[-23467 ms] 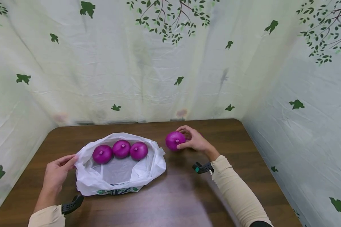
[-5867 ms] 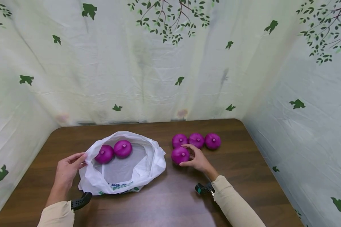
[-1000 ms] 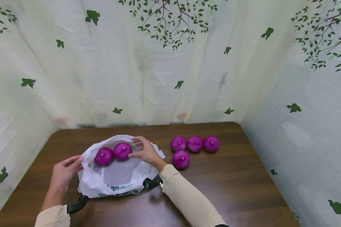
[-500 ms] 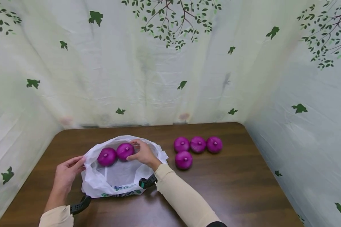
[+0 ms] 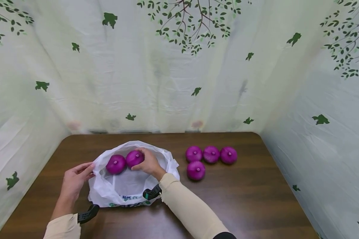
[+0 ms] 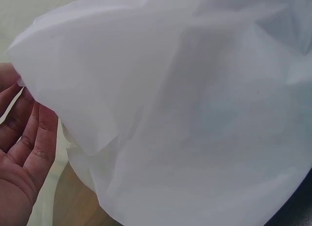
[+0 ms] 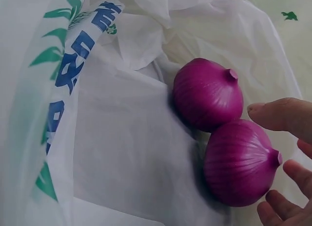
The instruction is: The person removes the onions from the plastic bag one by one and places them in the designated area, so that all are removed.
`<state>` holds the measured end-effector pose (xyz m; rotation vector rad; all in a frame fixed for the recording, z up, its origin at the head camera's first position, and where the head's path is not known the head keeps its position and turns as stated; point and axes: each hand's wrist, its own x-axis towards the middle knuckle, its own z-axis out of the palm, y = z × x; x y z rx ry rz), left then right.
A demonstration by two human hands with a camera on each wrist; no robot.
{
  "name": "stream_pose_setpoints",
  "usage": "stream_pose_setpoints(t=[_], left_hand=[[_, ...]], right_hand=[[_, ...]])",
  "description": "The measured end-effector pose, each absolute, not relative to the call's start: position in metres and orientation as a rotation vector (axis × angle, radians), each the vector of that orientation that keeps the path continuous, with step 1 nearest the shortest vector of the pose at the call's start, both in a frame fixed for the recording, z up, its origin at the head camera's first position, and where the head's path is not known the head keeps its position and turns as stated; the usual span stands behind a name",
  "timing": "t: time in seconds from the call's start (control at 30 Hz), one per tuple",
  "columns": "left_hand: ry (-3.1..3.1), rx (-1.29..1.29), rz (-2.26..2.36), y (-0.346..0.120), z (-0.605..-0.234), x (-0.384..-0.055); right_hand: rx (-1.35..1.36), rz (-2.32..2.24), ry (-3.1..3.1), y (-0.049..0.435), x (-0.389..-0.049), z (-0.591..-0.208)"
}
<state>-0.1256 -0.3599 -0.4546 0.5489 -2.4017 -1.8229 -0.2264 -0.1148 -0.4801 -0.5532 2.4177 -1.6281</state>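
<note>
Two purple onions lie inside the white bag (image 5: 103, 194), toward its far side, and they seem to touch each other. The nearer to the right hand (image 5: 149, 163) is the right onion (image 5: 133, 158), which lies directly to the left of the palm. The thumb is at its near side and the other fingers are at its far side, so the gap of the grip faces left, toward the onion. This right grip is rather wide and curved around the onion; whether it presses on it firmly, I cannot tell. The left hand (image 5: 73, 182) is on the other side and pinches the left rim of the bag.

The right onion is almost round, so I see no clear long axis. Its short stem (image 7: 278, 158) points mostly upward, and in the right wrist view it is directed into the space between thumb and fingers. Four more onions (image 5: 196, 171) rest on the tabletop (image 5: 242, 199), to the right.
</note>
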Motion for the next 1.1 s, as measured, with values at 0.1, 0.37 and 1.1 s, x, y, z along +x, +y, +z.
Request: stream_pose_setpoints(t=[0.1,0.37,1.1], left_hand=[[-2.41,0.547,-1.808,-0.359,-0.454,-0.126],[-2.39,0.541,-1.818,-0.36,-0.455,-0.128],[-2.362,0.527,-1.829,-0.36,-0.45,-0.122]], right_hand=[[-0.528,-1.552,2.476,-0.117,-0.226,-0.481],[-0.538,-1.45,2.504,-0.117,-0.226,-0.484],[-0.765,-1.158,2.515,-0.119,-0.224,-0.498]])
